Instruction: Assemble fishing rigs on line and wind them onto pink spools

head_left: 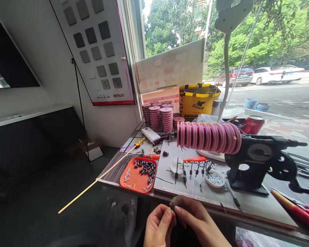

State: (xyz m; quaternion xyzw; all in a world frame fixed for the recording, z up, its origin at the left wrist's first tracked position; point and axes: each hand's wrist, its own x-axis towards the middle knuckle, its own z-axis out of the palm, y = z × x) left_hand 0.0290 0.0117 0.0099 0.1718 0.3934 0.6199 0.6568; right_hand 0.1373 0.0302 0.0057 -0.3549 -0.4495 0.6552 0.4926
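Note:
At the table's front edge, my left hand (159, 224) and my right hand (195, 218) meet, thumbs and fingers pinched together. Something thin and dark between the fingertips is too small to name. A grey-brown wrap (176, 200) covers the right index fingertip. Just beyond, dark-weighted fishing rigs (176, 175) hang on thin lines from a row of pink spools (208, 137) on a black hand-cranked winder (257, 161). An orange tray (139, 185) left of them holds small black pieces and silvery tubes. A round dish (214, 179) contains small pale beads.
A long thin wooden stick (92, 183) juts past the table's left edge. Stacked pink spools (154, 118) and a yellow bag (198, 101) stand behind. Red-handled scissors (304, 212) lie at right, near a red can (253, 125). An orange-handled tool (195, 159) lies below the spools.

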